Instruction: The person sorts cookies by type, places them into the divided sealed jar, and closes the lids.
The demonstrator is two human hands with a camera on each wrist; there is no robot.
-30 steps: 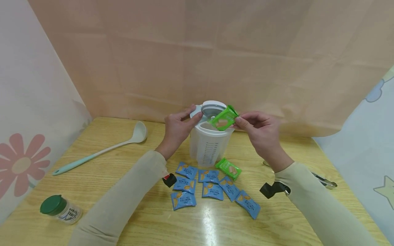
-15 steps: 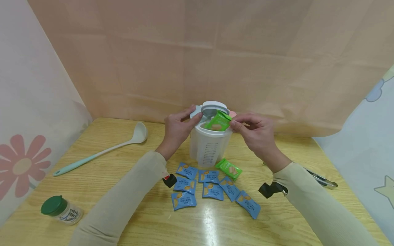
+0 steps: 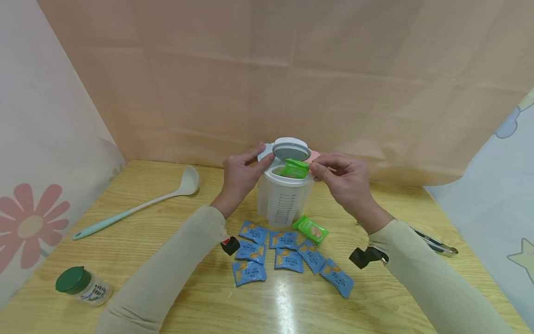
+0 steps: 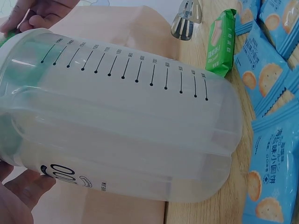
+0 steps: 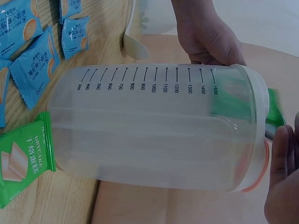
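Observation:
A translucent measuring jar (image 3: 282,197) stands upright on the wooden table (image 3: 167,241), its white flip lid (image 3: 290,149) raised. My left hand (image 3: 256,160) grips the jar's rim on the left side. The right hand (image 3: 314,169) pinches a green snack packet (image 3: 294,168) by its end, and the packet dips into the jar's mouth. In the right wrist view the held green packet (image 5: 273,109) shows at the jar (image 5: 154,126) rim, partly behind the translucent wall. A second green packet (image 3: 310,229) lies in front of the jar.
Several blue snack packets (image 3: 283,255) lie in front of the jar. A pale ladle (image 3: 137,204) rests to the left, a green-capped shaker (image 3: 81,285) at the front left, metal tongs (image 3: 434,242) to the right. Cloth walls enclose the table.
The right hand has moved left and down, bringing the green packet from above the jar's rim down into its mouth. The left hand has stayed on the rim.

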